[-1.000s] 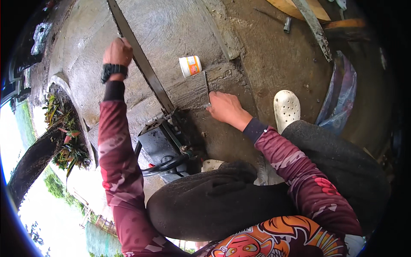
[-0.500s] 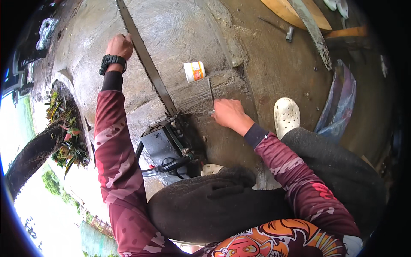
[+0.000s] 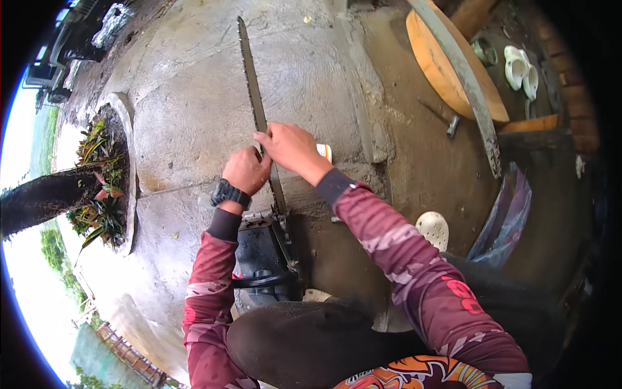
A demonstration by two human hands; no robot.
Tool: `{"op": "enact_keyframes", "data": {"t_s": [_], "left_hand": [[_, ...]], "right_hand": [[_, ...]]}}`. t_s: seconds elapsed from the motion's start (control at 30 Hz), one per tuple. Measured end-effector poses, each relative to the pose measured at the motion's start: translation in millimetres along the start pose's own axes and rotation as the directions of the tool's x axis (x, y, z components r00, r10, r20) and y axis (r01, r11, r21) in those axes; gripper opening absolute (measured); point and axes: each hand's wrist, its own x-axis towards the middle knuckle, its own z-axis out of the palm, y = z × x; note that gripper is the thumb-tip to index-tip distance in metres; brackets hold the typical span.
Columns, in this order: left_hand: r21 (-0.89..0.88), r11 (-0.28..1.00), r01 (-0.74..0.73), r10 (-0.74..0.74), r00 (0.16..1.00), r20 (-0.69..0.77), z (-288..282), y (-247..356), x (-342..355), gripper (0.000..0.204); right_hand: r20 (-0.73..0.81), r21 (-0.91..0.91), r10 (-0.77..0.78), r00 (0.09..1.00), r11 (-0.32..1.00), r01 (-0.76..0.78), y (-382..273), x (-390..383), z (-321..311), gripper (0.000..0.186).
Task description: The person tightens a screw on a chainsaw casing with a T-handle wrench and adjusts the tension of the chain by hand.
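R hand [image 3: 289, 148] is coming over, joining L hand [image 3: 246, 170] at the bar [image 3: 253, 84] of the chainsaw [image 3: 260, 258]; fingers [image 3: 262, 138] are curling there, can't tell if gripping. It's sitting on concrete [image 3: 188, 129], prob. heavy, bar stiff, chain [image 3: 247, 74] sharp; black handle [image 3: 265, 281] is looking best for lifting.

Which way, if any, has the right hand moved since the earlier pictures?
Yes, leftward and forward: against the white tub, the right hand has gone from its near side, slightly right, to its left, at the chainsaw bar.
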Motion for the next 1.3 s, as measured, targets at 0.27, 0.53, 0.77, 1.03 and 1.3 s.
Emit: {"op": "enact_keyframes", "data": {"t_s": [0.27,0.53,0.77,1.03,1.3], "left_hand": [[-0.185,0.983,-0.003,-0.014,0.996,-0.086,9.6,-11.9,-3.9,0.033],[-0.169,0.974,-0.152,0.128,0.981,-0.146,21.4,-15.8,3.4,0.029],[0.001,0.965,-0.262,0.261,0.96,-0.103,24.3,-24.7,9.5,0.022],[0.035,0.992,-0.123,0.127,0.984,-0.125,18.3,-17.9,19.2,0.019],[0.029,0.993,-0.111,0.114,0.972,-0.204,-5.0,-19.7,104.6,0.026]], "right_hand": [[0.047,-0.339,-0.079,0.996,0.936,0.091,-28.3,39.9,11.6,0.032],[0.054,-0.505,-0.221,0.974,0.835,0.218,-24.8,46.0,23.4,0.014],[0.076,-0.424,-0.187,0.979,0.883,0.201,-34.8,50.0,19.9,0.015],[0.023,-0.498,-0.169,0.985,0.853,0.158,-36.9,61.1,22.0,0.019],[-0.039,-0.548,-0.183,0.982,0.826,0.132,-49.6,134.9,-3.6,0.022]]}}
